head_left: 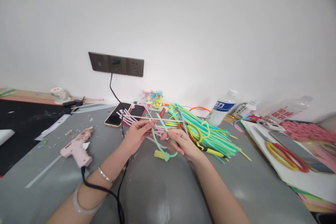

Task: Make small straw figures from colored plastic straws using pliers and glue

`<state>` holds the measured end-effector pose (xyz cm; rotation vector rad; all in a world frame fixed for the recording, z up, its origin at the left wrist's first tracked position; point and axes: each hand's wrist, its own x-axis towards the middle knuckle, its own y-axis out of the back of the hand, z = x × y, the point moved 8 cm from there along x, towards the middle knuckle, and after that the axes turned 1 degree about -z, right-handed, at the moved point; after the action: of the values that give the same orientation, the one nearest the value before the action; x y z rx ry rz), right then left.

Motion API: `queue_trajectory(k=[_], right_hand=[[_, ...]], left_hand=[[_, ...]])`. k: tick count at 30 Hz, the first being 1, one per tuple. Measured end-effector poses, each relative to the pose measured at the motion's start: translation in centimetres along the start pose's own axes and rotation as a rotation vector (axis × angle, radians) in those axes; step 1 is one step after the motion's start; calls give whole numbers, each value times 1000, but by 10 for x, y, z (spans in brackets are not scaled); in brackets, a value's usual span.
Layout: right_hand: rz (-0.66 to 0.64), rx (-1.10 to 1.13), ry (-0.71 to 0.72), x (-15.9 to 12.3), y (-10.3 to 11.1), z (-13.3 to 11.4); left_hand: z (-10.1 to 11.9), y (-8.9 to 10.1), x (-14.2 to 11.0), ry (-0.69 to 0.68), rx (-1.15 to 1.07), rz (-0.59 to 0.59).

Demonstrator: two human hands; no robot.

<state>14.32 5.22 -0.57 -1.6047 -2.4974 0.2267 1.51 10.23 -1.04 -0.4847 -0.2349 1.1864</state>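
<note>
A green pipe cleaner (pixel 156 141) hangs in a loop between my two hands, above the grey table. At its lowest point a small yellow-green knotted piece (pixel 161 154) is attached. My left hand (pixel 139 133) pinches one end between thumb and fingers. The other side is held by my right hand (pixel 181 142), with a straight light-green length (pixel 162 122) sticking up past its fingertips. Behind my hands lie pink pipe cleaners (pixel 128 116) and a large bundle of green and yellow pipe cleaners (pixel 210 136).
A pink glue gun (pixel 78 148) lies left, its black cord (pixel 101 187) running by my left forearm. Phones (pixel 118 113), two small colourful figures (pixel 157 99) and a bottle (pixel 222 108) stand or lie toward the wall. Scissors (pixel 286 157) rest on white paper at right.
</note>
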Motion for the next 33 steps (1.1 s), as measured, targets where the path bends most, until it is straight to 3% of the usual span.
queue_trajectory(k=[8, 33], right_hand=[[-102, -28, -46, 0, -11, 4], [-144, -107, -94, -3, -12, 7]], left_hand=[[2, -2, -1, -8, 2, -8], [14, -7, -7, -93, 1, -3]])
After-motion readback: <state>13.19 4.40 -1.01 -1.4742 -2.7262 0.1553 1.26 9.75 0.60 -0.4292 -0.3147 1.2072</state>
